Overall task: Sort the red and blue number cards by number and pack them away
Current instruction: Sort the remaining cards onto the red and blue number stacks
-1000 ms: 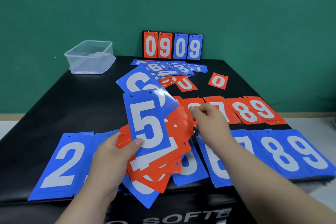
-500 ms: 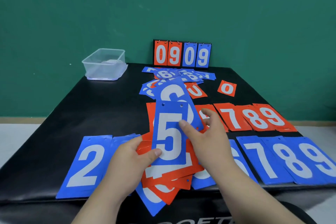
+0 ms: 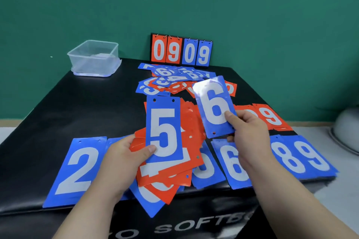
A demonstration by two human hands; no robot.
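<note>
Where the desk (image 3: pixel 87 106) edge lies nearest you, your left hand (image 3: pixel 120 163) holds a fanned bundle of red cards (image 3: pixel 192 141). Its fingers are curled beneath, and the thumb presses the blue 5 card (image 3: pixel 164 132) on top. Just left of this hand, the blue 2 card (image 3: pixel 77 170) lies flat on the desk.

Your right hand (image 3: pixel 250 130) pinches the punched lower end of the blue 6 card (image 3: pixel 214 106), with the thumb on its face. The card is raised above the desk and tilted. Below this hand, the blue 6 pile (image 3: pixel 233 165), blue 8 pile (image 3: pixel 287 159) and blue 9 pile (image 3: pixel 312 159) form the front row. The red 9 pile (image 3: pixel 270 116) lies behind them.

Farther back lies an unsorted heap (image 3: pixel 171 79) of red and blue cards. At the far edge, the scoreboard (image 3: pixel 181 50) stands upright reading 0909. The clear container (image 3: pixel 94 58) sits at the far left corner.
</note>
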